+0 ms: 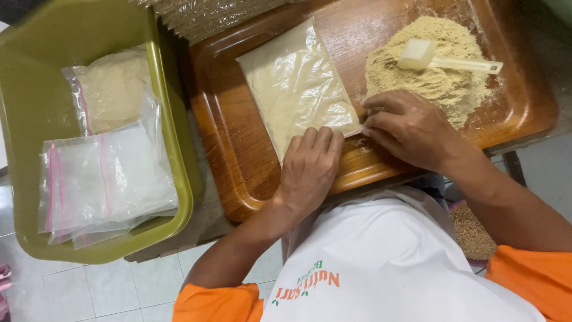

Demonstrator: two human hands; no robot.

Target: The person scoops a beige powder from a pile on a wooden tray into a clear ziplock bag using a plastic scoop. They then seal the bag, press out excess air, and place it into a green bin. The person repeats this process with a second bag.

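Note:
A clear plastic bag (295, 83) filled with pale powder lies flat on a brown wooden tray (238, 149). My left hand (310, 170) presses flat on the bag's near end, fingers together. My right hand (411, 128) pinches the bag's near right corner at its sealing strip. A heap of tan powder (447, 77) sits on the tray's right side, just beyond my right hand, with a cream plastic scoop (441, 59) lying on top.
To the left stands an olive-green plastic tub (173, 143) holding several zip bags (107, 179), some filled with powder (113, 89). Corrugated sheet (208, 15) lies behind the tray. White floor tiles (119, 289) show below. A bowl of brown grains (471, 232) sits under my right arm.

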